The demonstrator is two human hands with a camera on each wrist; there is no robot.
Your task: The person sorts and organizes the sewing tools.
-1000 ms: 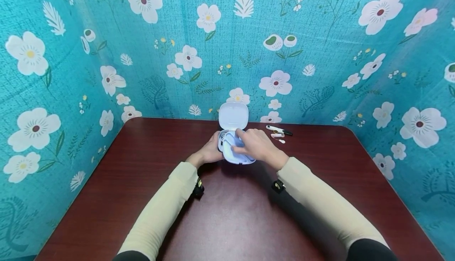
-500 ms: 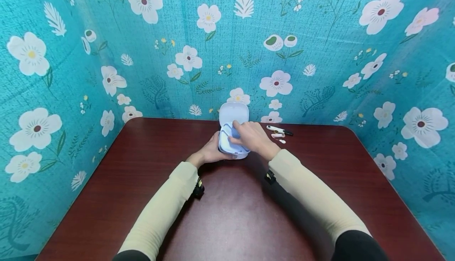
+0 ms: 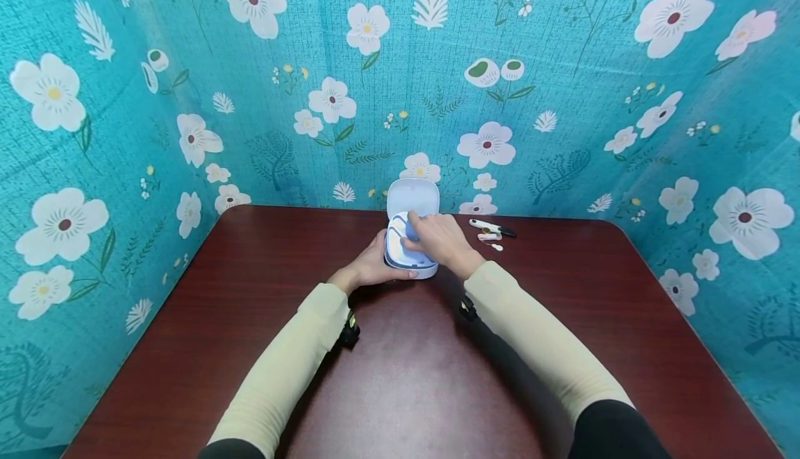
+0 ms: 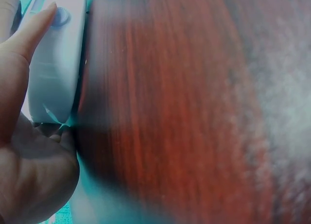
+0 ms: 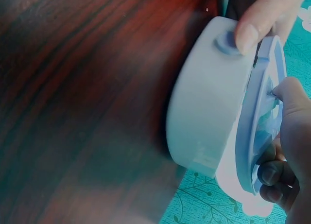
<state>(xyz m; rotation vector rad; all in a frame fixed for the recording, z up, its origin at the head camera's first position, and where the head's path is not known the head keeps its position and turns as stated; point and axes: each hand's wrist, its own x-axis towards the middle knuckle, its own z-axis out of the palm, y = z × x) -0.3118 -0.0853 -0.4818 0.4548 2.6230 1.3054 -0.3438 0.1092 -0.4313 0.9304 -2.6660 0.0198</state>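
Note:
A pale blue-white case point(image 3: 427, 273) stands on the table with its hinged lid point(image 3: 413, 194) raised at the back. My left hand point(image 3: 373, 264) grips the case from the left side. Its thumb point(image 5: 249, 35) lies by the round blue button point(image 5: 226, 43) on the front wall. With my right hand point(image 3: 442, 238) I hold a light blue insert tray point(image 5: 247, 136) by its recessed middle, thumb on one side and curled fingers on the other. The tray is at the case's mouth, slightly tilted, a narrow gap showing along the rim in the right wrist view. The case's contents are hidden beneath it.
Right of the case lie a slim white-and-black tool point(image 3: 492, 228), a small white clip-like piece point(image 3: 489, 237) and a tiny white piece point(image 3: 496, 247). The dark red table point(image 3: 400, 376) ends at the back against a teal floral cloth point(image 3: 281, 98).
My right hand has moved the tray left and back, from hanging over the case's right front to lying over its opening. My left hand stays on the case, its thumb now along the front.

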